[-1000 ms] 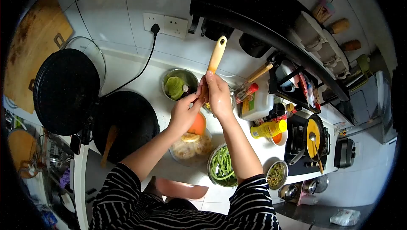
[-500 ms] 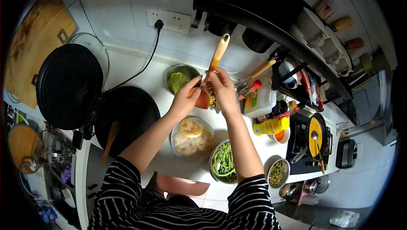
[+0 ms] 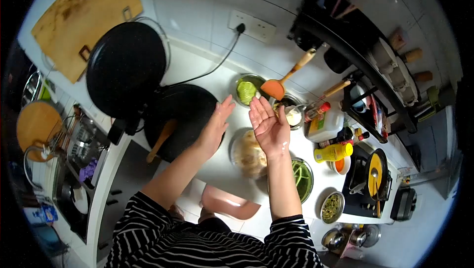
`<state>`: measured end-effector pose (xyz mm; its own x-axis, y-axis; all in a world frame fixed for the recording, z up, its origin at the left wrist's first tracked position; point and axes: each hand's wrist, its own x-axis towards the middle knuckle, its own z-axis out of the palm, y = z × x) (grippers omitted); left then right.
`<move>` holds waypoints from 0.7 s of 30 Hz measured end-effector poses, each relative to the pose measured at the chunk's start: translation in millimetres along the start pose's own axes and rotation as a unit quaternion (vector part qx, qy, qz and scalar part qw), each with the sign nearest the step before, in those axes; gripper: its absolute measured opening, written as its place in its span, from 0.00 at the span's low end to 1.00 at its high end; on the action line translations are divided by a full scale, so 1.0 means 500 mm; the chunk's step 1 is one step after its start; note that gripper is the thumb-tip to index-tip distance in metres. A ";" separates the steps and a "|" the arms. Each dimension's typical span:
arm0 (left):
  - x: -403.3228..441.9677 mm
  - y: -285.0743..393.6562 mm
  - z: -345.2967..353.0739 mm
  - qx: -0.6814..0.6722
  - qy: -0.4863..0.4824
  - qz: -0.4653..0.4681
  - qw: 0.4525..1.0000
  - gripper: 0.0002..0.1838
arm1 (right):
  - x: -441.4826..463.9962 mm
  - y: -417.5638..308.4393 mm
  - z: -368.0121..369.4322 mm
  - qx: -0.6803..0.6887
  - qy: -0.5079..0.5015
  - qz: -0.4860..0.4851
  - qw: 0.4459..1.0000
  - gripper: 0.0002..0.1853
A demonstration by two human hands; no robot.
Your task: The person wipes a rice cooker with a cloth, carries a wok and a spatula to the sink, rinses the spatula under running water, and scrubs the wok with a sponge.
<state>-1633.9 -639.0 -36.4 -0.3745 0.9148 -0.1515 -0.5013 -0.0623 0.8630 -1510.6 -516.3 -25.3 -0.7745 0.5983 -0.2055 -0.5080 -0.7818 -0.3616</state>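
Observation:
My left hand (image 3: 216, 126) is empty, its fingers stretched out, above the right side of the round black griddle (image 3: 190, 105). Palm up and with nothing in it, my right hand (image 3: 270, 129) has its fingers spread over the counter. Just beyond its fingertips, a spatula (image 3: 273, 89) with an orange head and wooden handle leans toward the wall, by a metal bowl holding something green (image 3: 246, 92). A second bowl (image 3: 295, 114), its contents partly hidden, is right of that hand. A plate of round flatbreads (image 3: 247, 155) lies between my forearms, partly covered.
A bowl of green beans (image 3: 302, 176) is beside my right forearm. Farther right stand a yellow bottle (image 3: 332, 153), a bowl of chopped greens (image 3: 332, 207) and a pan of yellow food (image 3: 376, 169) on the stove. A wooden utensil (image 3: 162, 142) lies across the griddle.
Both hands have let go of the spatula, which now rests by the bowls. My hands have opened and moved apart, and the right palm has turned up. The view has shifted.

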 end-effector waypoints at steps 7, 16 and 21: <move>-0.244 0.064 -0.191 -0.003 0.019 0.048 0.999 0.38 | -0.044 0.220 0.099 -0.013 -0.051 0.038 0.998 0.28; -0.761 0.128 -0.563 0.003 0.190 0.138 0.972 0.37 | -0.158 0.811 0.316 -0.068 -0.140 0.248 0.956 0.25; -1.062 0.130 -0.739 -0.011 0.327 0.185 0.927 0.35 | -0.249 1.192 0.377 -0.120 -0.164 0.395 0.896 0.23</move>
<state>-1756.0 -1276.5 -77.8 -0.9130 0.3920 -0.1125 -0.2566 -0.3377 0.9056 -1788.1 -1090.0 -43.9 -0.9460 -0.2391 -0.2190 0.3120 -0.8546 -0.4150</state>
